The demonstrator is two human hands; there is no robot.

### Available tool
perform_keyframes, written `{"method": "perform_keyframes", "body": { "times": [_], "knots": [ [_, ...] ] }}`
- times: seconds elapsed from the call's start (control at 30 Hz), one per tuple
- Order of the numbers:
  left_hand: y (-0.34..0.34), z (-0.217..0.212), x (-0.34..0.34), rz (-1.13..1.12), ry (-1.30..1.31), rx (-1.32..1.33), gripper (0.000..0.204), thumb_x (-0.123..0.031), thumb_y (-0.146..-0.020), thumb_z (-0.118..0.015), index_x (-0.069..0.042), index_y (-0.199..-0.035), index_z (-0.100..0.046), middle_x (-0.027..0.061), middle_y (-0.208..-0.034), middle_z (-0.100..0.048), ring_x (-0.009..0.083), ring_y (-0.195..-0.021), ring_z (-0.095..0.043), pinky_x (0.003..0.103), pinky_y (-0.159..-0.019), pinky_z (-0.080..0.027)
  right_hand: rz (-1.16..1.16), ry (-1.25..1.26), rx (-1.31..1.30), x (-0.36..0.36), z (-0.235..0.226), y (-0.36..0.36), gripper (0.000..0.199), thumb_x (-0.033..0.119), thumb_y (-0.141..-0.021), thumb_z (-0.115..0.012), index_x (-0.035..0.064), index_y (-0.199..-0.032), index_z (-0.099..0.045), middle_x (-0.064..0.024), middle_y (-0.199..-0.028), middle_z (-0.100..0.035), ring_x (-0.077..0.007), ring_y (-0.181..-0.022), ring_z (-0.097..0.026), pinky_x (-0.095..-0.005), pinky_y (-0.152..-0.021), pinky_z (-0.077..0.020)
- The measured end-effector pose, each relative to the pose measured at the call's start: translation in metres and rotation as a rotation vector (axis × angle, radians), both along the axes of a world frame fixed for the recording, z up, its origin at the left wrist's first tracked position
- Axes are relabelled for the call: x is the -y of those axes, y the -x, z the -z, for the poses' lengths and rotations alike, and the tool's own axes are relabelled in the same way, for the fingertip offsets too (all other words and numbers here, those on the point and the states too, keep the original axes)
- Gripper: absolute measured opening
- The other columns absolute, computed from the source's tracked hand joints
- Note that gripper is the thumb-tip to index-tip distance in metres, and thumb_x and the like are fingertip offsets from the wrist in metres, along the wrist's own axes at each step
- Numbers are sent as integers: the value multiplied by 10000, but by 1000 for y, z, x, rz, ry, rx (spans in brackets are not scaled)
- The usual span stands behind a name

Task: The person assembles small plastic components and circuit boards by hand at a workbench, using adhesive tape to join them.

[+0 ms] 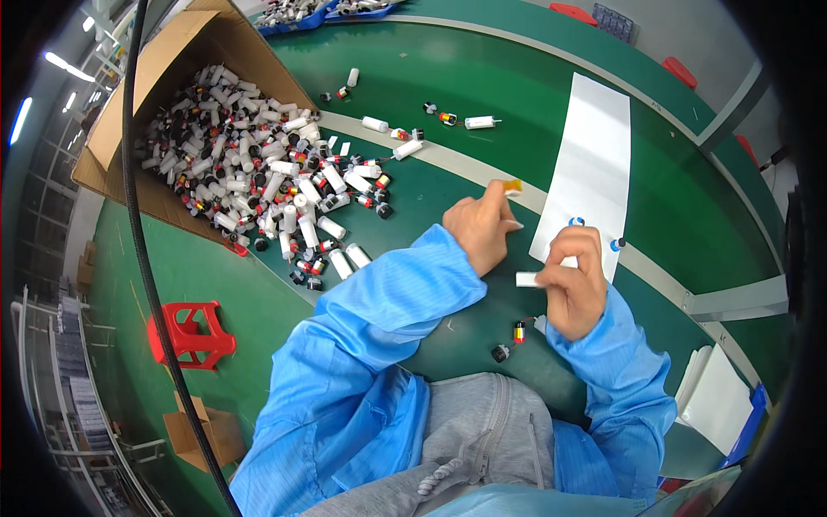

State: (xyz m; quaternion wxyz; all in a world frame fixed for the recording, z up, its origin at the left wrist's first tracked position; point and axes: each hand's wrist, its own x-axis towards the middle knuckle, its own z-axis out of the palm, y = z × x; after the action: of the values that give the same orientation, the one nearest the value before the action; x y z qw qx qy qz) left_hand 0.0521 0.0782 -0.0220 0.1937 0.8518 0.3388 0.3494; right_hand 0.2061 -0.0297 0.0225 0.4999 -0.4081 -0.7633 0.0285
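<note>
My left hand point(476, 228) is raised over the table with its fingers closed. A small yellow-orange piece point(512, 185) sticks out at its fingertips, and something white shows lower by the thumb. My right hand point(575, 289) pinches a short white rectangular piece point(525, 279) between thumb and fingers. Below it on the table lies a small part with a red, yellow and black body point(519, 332), next to a black round cap point(500, 353). A long white paper strip point(594, 146) runs behind my right hand, with a blue-ended part point(618, 244) at its near edge.
At the left, a tipped cardboard box point(172, 47) spills a heap of white tubes and small parts point(284, 185) onto the green table. Several loose parts lie farther back, including a white cylinder point(481, 122). A black cable point(138, 207) hangs at the left. A red stool point(194, 334) stands on the floor.
</note>
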Motion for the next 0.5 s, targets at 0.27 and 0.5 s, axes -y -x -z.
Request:
{"method": "perform_keyframes", "body": {
  "times": [0.27,0.5],
  "knots": [
    [-2,-14,19,234,616,392,470,66,-844,-653,28,-1239,-401,124,-899,-676,166,-850,-681,257,-705,-516,-5,494,-618,-18,29,-8,448,-101,-821,-620,49,-1199,-431,-81,-893,-566,-145,-866,-572,-277,-768,-466],
    [13,-33,-31,-44,-29,42,363,-87,-792,-726,-60,-1134,-608,154,-1015,-668,251,-858,-677,348,-764,-522,108,376,-603,-14,23,-14,421,-115,-856,-558,18,-1206,-367,-72,-881,-549,-127,-825,-541,-261,-802,-453]
  ]
}}
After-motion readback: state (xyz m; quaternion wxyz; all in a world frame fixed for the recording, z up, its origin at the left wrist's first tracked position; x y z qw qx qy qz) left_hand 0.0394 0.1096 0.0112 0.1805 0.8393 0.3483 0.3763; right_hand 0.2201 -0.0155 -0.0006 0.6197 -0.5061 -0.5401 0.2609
